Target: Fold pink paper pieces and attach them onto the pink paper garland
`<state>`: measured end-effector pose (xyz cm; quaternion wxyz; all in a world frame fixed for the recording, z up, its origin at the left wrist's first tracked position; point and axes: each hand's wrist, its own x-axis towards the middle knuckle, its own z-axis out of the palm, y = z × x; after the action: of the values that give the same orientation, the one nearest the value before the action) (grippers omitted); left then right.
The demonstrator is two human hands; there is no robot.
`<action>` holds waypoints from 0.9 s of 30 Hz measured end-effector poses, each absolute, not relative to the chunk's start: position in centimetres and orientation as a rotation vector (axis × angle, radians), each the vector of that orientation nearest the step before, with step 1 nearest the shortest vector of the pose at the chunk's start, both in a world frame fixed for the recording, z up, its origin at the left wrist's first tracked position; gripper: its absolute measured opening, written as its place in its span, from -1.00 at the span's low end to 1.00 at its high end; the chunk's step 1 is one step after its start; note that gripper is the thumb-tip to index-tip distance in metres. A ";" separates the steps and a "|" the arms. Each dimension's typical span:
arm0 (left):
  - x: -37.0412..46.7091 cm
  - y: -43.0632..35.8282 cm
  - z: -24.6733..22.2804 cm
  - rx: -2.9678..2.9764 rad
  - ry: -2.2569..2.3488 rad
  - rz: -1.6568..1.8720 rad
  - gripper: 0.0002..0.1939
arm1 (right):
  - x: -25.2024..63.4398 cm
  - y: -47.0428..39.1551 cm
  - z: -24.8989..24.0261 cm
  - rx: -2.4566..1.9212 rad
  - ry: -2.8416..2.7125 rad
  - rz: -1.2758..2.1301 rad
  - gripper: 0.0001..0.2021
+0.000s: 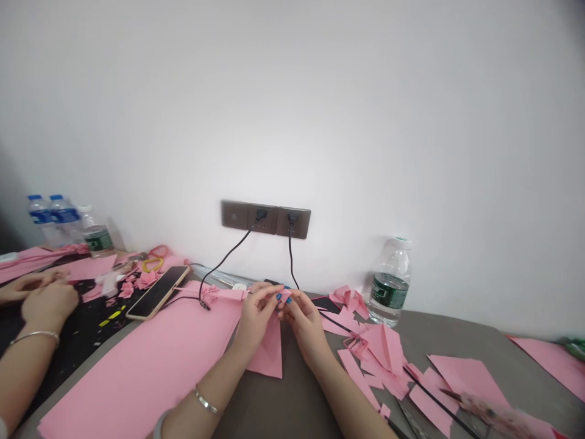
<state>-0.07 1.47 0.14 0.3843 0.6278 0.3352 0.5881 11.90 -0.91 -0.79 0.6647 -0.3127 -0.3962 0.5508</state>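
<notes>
A small piece of folded pink paper (285, 295) is pinched between both hands near the middle of the table. My left hand (261, 308) grips it from the left with thumb and fingertips. From the other side, the fingers of my right hand (299, 314) close on the same piece. Blue nail polish shows on the fingertips around it. Below the left wrist lies a pink sheet (270, 353), and a large stack of pink paper (159, 360) spreads to the left.
A phone (159, 292) lies left, near another person's hands (50, 299). Pink paper scraps (381, 353) and a water bottle (390, 283) stand right. Black cables hang from the wall socket (265, 218). Scissors with yellow handles (152, 264) lie at the back left.
</notes>
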 end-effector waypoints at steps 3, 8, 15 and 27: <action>-0.1 1.5 0.1 1.599 0.842 1.487 -0.79 | 11.9 -0.9 -0.9 -0.736 -0.923 1.208 -0.74; 0.2 1.2 0.4 1.504 0.814 1.441 -0.73 | 12.0 -0.9 -1.0 -0.753 -0.945 1.183 -0.73; 0.6 0.3 0.9 1.567 0.777 1.355 -0.75 | 12.1 -1.0 -0.6 -0.760 -0.977 1.055 -0.72; 0.5 0.9 0.5 1.385 0.698 1.418 -0.87 | 11.9 -1.2 -0.4 -0.824 -1.050 1.001 -0.71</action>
<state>0.51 0.85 0.54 0.4970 0.5720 0.2883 0.5854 11.94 -1.16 -0.36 0.6718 -0.3659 -0.4663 0.4443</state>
